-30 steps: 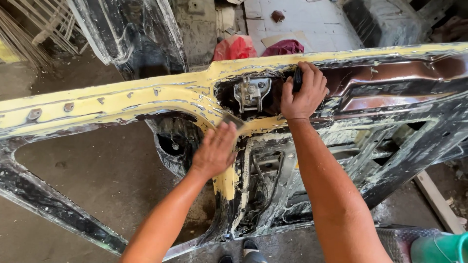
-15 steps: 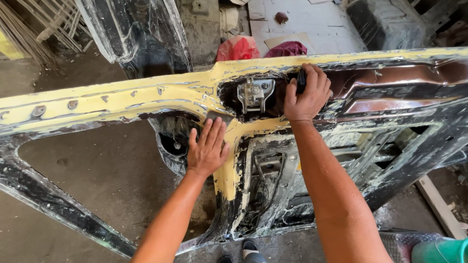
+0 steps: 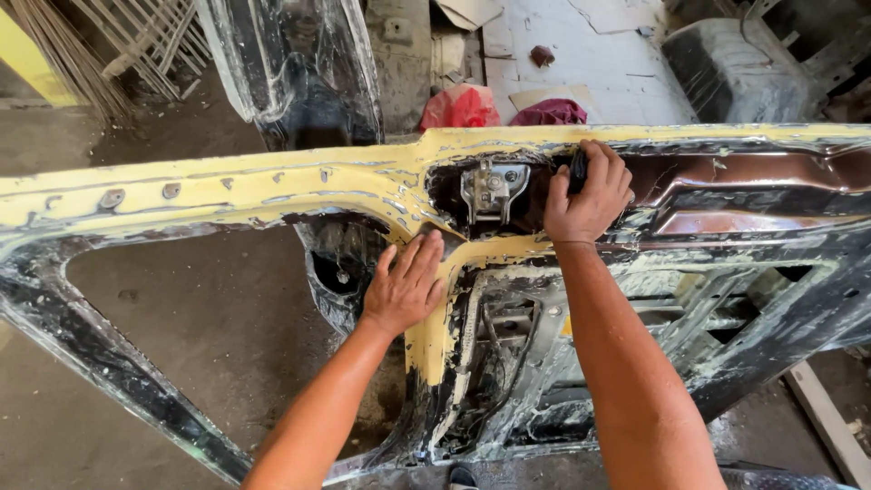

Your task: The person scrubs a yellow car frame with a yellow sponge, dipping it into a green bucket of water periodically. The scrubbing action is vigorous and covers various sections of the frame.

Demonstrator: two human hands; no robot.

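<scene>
On the yellow-primed car door frame (image 3: 272,186): left hand (image 3: 404,286) pressed flat, fingers spread, holding nothing. Right hand (image 3: 588,195) closed around a dark tool (image 3: 578,170), just right of the metal latch (image 3: 493,189).

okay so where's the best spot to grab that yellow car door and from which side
Probably the door by its long yellow top edge, from above: it forms a straight, continuous bar across the view. The right hand already curls over that edge beside the metal latch, while the left hand lies flat on the yellow pillar below.
</scene>
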